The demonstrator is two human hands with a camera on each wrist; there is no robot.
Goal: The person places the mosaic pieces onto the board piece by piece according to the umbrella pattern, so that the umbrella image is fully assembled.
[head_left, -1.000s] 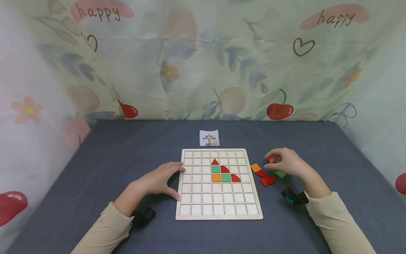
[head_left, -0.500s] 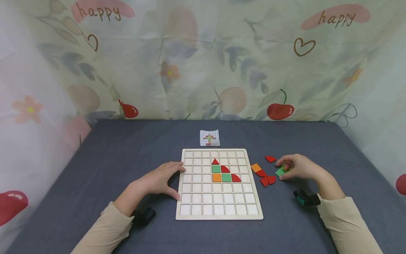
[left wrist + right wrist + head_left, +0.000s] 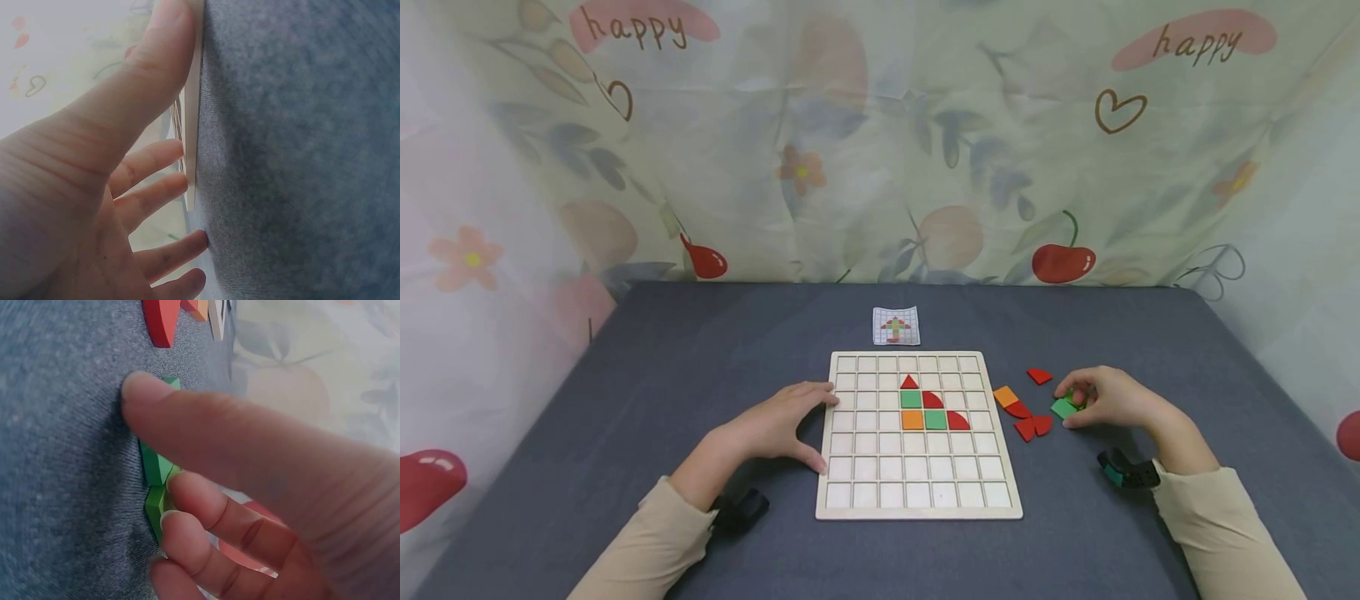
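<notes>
A pale wooden grid board [image 3: 865,472] lies on the table, with a few red, green and orange tiles in its cells. My left hand [image 3: 767,423] rests at the board's left edge, thumb and fingers spread; in the left wrist view the thumb [image 3: 140,94] lies along that edge. Right of the board, my right hand [image 3: 1112,398] has thumb and bent fingers about a green square tile [image 3: 1063,408]. In the right wrist view the thumb partly covers this green tile [image 3: 153,464]. A lighter green tile [image 3: 155,509] touches it, by the fingertips.
Between board and right hand lie an orange tile [image 3: 1004,396] and several red quarter-round tiles [image 3: 1039,377]. A small card with a coloured grid pattern [image 3: 896,326] lies behind the board. A printed curtain [image 3: 880,167] hangs beyond the table's back edge.
My right hand has let go of a red quarter-round tile, left behind on the table, and moved right and nearer to the green tiles. The left hand has stayed put.
</notes>
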